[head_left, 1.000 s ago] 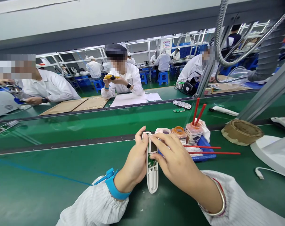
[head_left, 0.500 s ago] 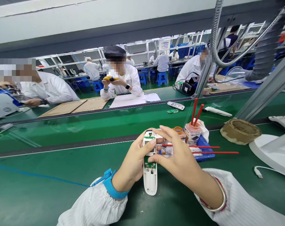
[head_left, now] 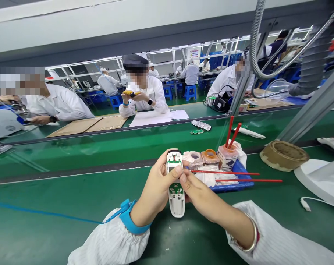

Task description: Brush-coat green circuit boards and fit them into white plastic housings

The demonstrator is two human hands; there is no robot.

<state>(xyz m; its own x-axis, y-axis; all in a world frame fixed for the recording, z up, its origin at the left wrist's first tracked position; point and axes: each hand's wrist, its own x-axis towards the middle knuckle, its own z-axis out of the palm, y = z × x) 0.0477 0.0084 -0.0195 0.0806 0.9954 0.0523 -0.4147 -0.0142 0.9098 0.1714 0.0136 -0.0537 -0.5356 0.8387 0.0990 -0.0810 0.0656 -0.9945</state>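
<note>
Both hands hold a white handheld device housing (head_left: 177, 207) above the green bench. Its long shell lies open towards me, showing a green circuit board (head_left: 176, 188) and a black-edged far end. My left hand (head_left: 157, 180) is wrapped round its left side, with the thumb pressed over the middle of the board. From the right, my right hand (head_left: 201, 193) grips the same housing, thumb beside the left thumb and fingers partly hidden behind it. The thumbs cover part of the board. A blue strap (head_left: 134, 221) circles my left wrist.
Just beyond my right hand, a blue tray (head_left: 238, 186) holds bottles, white wipes and red sticks (head_left: 247, 180). Further right are a brown tape roll (head_left: 284, 155) and a white stand (head_left: 318, 176). A conveyor (head_left: 123, 141) carries device parts (head_left: 201, 125); co-workers sit across it.
My right hand has closed in on the housing, its raised fingers now lowered behind it. More of the bottles in the tray shows. The parts on the conveyor have shifted slightly left.
</note>
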